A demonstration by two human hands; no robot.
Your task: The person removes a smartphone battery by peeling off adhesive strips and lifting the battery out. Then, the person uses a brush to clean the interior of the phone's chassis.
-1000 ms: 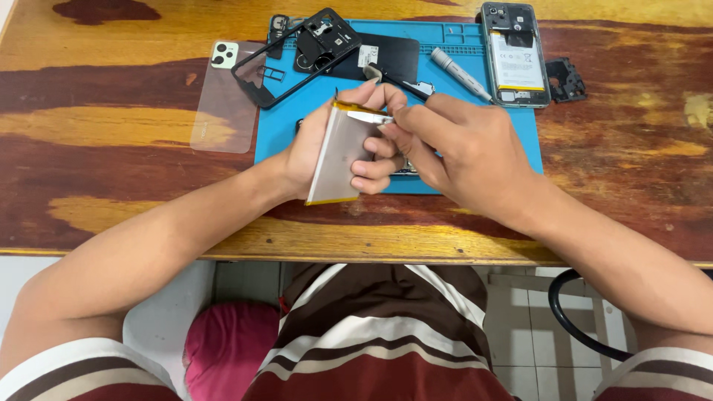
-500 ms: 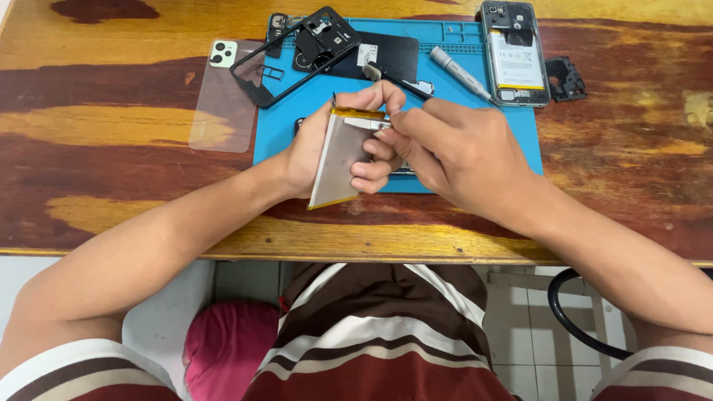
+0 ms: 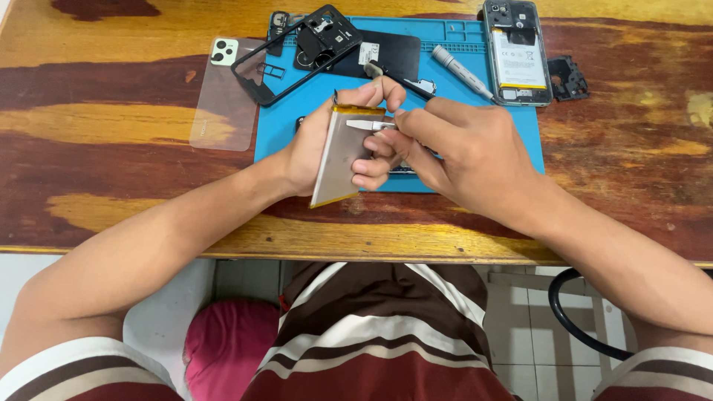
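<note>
Here, left hand grasps a flat silver battery, tilted on edge over the near side of the blue mat. Right hand pinches metal tweezers against the battery's far end. Opened phone far right; clear case left; black frame far

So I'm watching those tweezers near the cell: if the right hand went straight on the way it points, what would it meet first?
Probably the silver battery in the left hand: the right hand aims its tweezers leftward, tip already at the battery's upper face, though depth is unclear.
</note>
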